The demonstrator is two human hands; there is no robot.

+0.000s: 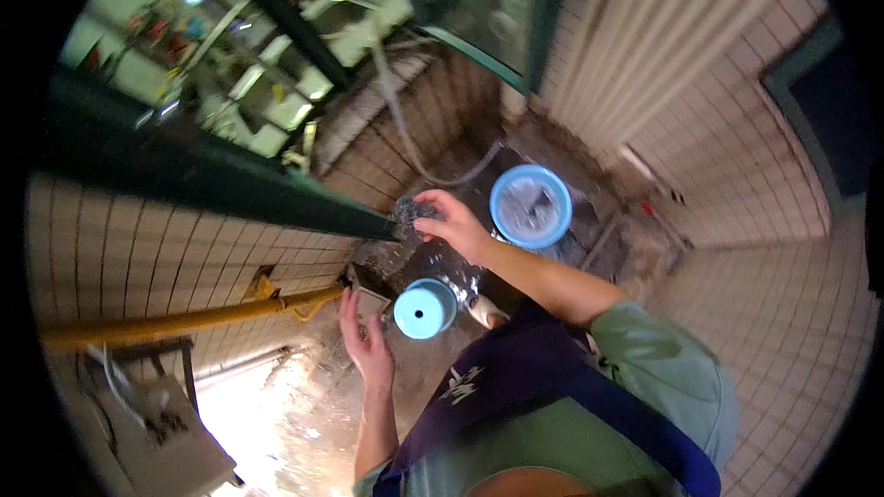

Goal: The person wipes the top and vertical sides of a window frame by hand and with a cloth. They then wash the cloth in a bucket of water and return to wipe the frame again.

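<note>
Since I see everything from above through the head camera, I read the placing of things by how they surround the person's two hands. Just above the middle of the frame, the right hand (449,224) grips a crumpled grey wad (403,210), thumb on one side and fingers on the other; that pinch, I judge, leaves the wad's far face free to press on a surface. It sits right by the lower end of a dark green frame (193,166) that slants in from the left, though I cannot tell whether the two touch. Lower and left of centre, the left hand (366,345) is released, fingers spread and apparently holding nothing, perhaps held out for balance. Near its fingertips stands a light-blue round stool or upturned tub (407,320) with a dark hole in its top; which of these it is, I can't say. Right of centre, a blue basin (495,207) holds greyish, foamy-looking water (536,201), and I suppose it is set there because the right arm can reach it easily. Above, a pale hose (397,120) curves down to the wet-looking floor (336,391), maybe so that water is close by. At left, a yellow pipe (184,317) runs along the tiled wall (230,258).
</note>
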